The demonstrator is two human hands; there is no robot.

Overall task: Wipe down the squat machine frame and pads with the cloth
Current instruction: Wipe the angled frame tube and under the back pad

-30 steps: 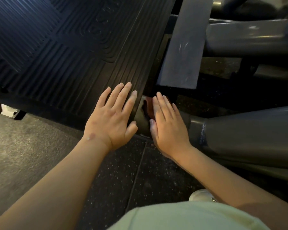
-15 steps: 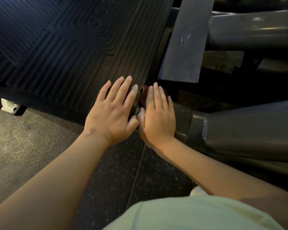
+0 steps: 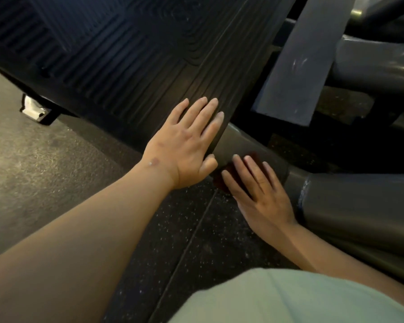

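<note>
Head view: both hands lie flat on the squat machine, with the cloth under the right one.
The left hand (image 3: 184,145) rests on the lower corner of the ribbed black footplate (image 3: 126,66), fingers straight and holding nothing. The right hand (image 3: 259,192), fingers straight and slightly spread, presses a dark red cloth (image 3: 220,183) onto the grey frame tube (image 3: 236,141) just beside the footplate's edge, above the speckled floor (image 3: 184,241).

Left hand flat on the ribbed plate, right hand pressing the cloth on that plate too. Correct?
No. The head view shows the right hand pressing the dark red cloth on the grey frame tube beside the ribbed plate, not on it. The left hand does lie flat on that plate.
</note>
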